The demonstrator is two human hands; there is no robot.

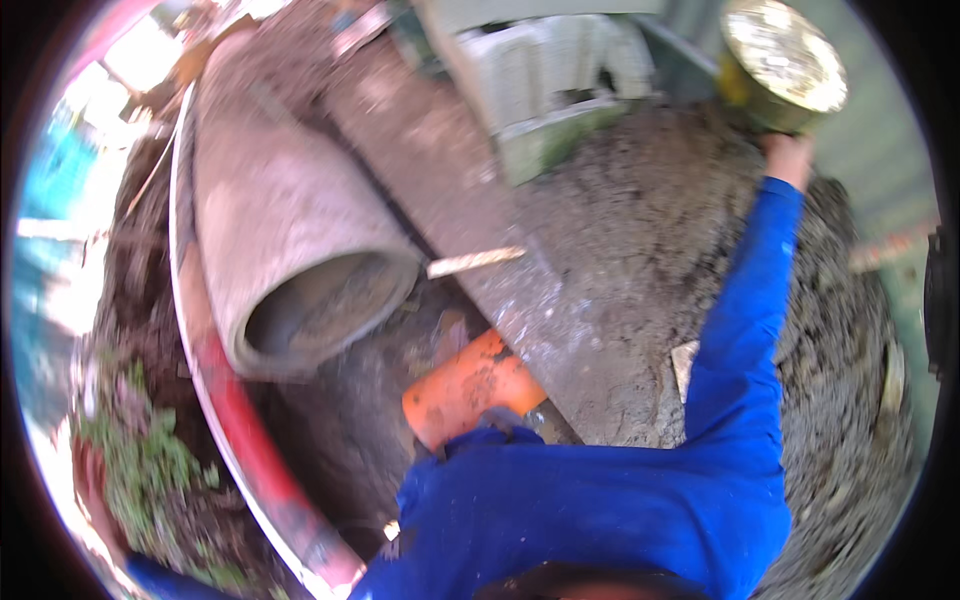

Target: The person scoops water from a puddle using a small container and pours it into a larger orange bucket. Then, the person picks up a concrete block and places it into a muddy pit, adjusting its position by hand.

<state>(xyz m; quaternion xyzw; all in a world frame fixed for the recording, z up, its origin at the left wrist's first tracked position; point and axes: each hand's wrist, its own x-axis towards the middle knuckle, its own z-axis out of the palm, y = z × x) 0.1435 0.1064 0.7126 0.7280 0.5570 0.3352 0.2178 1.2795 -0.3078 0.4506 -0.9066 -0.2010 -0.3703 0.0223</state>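
My right arm reaches far out to the upper right. At its end my right hand (pixel 789 155) grips the near side of a round yellow-green tin (pixel 770 98) with a bright, shiny top face. My fingers are mostly hidden against the tin, and whether its top is a lid, its bottom or an opening cannot be made out. At the lower left rim my left hand (pixel 96 500) is stretched out beside leafy green plants (pixel 145 460). It is blurred, so its fingers do not show clearly.
A large concrete pipe (pixel 285 190) lies in a trench at left, along a red and white curved rail (pixel 235 400). An orange pipe (pixel 475 385) is close to my body. A wooden stick (pixel 476 262) crosses the trench edge. Pale blocks (pixel 555 75) stand beyond muddy ground (pixel 640 230).
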